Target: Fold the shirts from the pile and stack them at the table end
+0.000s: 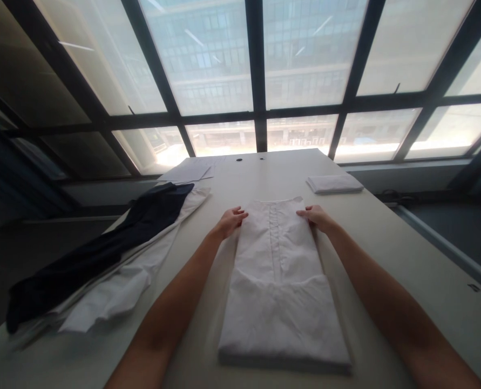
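White garment (278,313): lying flat on the table (256,178), right in front of the person, already in a long, neat panel. The near half looks thicker, like it's doubled over.

Left hand (232,220): fingers bunched narrow at the garment's left edge up near the far end, looks like a light pinch. Don't squeeze harder than that imo, thin cloth like this probably creases if you look at it wrong.

Right hand (315,216): same deal on the right edge, thumb and fingers together on the cloth. Both hands sit about level, which is what you want for even tension.

Middle seam (276,243): runs down the far part, so use it as your ruler. If it goes crooked, I'd say one hand is pulling more than the other.

Wrinkles: some soft ones on the near half. Tug gently outward with both hands first; creases will likely get pressed in otherwise.

Side edges: the near half looks a bit wider than the far end, so worth squaring up.

Left side: dark garment (143,221) and pale cloth (114,292) lie well apart, so keep elbows off them.

Far right: folded white cloth (333,184), decent reference for neatness.
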Demonstrator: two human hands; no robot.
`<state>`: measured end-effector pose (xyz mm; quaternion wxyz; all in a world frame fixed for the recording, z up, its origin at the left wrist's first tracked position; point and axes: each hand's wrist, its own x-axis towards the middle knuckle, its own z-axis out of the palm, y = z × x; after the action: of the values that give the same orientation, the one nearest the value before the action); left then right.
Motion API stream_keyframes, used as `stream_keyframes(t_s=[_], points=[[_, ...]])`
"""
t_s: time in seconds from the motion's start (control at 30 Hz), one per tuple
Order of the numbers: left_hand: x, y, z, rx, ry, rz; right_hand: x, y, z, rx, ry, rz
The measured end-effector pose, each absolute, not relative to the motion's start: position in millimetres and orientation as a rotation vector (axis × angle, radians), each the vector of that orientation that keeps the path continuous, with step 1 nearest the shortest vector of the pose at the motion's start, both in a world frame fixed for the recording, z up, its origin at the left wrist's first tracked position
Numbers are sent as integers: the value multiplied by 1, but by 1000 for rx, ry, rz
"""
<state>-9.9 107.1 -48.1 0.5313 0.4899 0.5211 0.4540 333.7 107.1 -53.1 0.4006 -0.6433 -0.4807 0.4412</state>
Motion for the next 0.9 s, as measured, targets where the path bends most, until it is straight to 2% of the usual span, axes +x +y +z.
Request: stream_keyframes(t_s=[0.13,0.27,0.63,0.9], points=[[-11,106,-43,1127,1023,887,343,107,-57,-1251,-1200,1430],[-7,101,-45,1134,881,768,346,111,-64,-1084,-1188,1440],[-4,101,-58,1100,786,1001,341,110,-66,-1054,-1040,1387],[-5,94,-56,1176,797,1025,347,89,-62,-951,-1196,1549]])
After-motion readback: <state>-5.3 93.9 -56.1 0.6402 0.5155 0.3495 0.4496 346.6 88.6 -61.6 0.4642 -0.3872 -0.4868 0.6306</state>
